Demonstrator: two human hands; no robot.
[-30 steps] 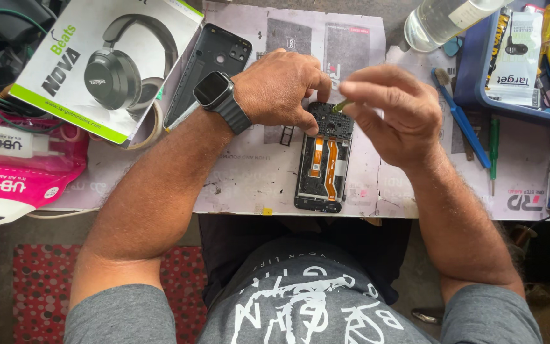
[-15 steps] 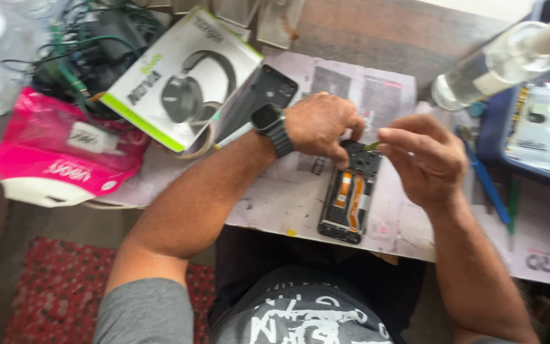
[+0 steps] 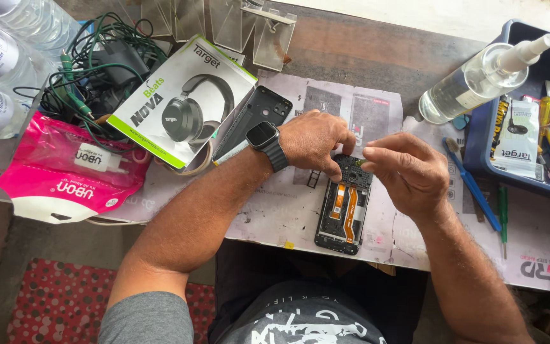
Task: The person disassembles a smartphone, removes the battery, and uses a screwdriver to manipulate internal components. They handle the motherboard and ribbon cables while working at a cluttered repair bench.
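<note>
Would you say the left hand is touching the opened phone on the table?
Touching. The head view shows the left hand with fingertips pressed on the top left edge of the opened phone, no gap visible between them.

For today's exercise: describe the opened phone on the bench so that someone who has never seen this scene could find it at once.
Start at the paper-covered workbench and find the person's two hands meeting near its middle. Directly beneath the left hand and right hand lies the opened phone, back removed. Unlike the closed black phone nearby, it shows orange ribbon cables inside.
</note>
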